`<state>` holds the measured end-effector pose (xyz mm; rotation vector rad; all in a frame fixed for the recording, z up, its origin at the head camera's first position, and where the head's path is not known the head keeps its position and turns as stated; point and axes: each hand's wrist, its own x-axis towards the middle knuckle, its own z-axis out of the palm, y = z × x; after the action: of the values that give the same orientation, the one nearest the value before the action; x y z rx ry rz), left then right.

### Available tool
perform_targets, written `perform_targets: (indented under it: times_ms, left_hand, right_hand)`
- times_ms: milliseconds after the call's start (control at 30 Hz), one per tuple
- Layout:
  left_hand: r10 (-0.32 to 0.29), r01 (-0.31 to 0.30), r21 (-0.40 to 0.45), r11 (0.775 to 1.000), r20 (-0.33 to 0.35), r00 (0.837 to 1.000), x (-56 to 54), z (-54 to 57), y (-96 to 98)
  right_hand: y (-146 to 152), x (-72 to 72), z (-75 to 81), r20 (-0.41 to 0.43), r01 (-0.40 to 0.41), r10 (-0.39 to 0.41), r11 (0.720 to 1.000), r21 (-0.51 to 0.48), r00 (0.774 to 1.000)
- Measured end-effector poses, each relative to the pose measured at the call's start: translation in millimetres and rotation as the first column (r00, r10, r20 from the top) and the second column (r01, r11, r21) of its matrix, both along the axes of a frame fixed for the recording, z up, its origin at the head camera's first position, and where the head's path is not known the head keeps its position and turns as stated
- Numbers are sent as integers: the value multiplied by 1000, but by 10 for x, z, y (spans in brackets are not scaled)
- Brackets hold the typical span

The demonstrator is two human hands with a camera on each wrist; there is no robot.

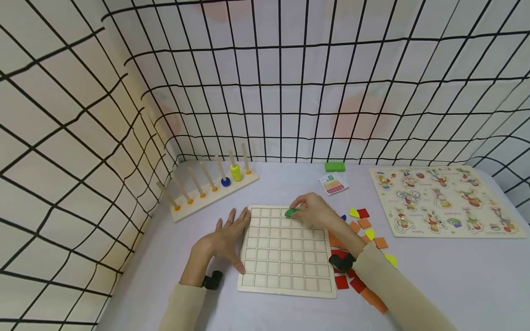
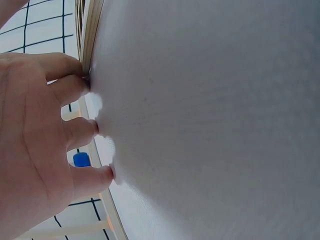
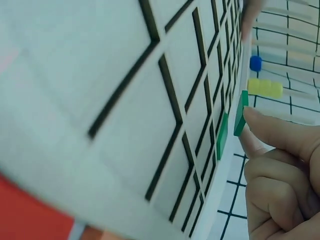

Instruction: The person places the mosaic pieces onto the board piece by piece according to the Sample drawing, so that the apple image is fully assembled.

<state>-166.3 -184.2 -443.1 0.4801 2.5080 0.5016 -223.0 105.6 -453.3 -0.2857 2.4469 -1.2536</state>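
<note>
One thin, flat green tile (image 3: pixel 241 114) is pinched between thumb and fingers of the right hand (image 1: pixel 315 211), near the twelve o'clock edge of the square, pale wooden gridded board (image 1: pixel 290 290). In the right wrist view its long axis runs roughly twelve to six, with a second green tile (image 3: pixel 222 137) lying in the grid just beside it, towards seven (whether the held one touches the board, I cannot tell). The left hand (image 1: pixel 225 239), farther off at nine o'clock, has fingers spread, gripping nothing, touching the board's edge.
</note>
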Motion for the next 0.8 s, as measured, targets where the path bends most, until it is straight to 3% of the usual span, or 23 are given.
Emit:
perform_targets:
  times_ms: [367,800]
  left_hand:
    - [0,0,-1,1000,2,1000,-8,-3,12]
    - [9,-9,8,1000,9,1000,-14,-10,9]
  right_hand:
    - [-23,-31,-51,23,5,-4,999,-53,1000]
    - [-61,-40,-80,-7,40,-40,999,-33,999]
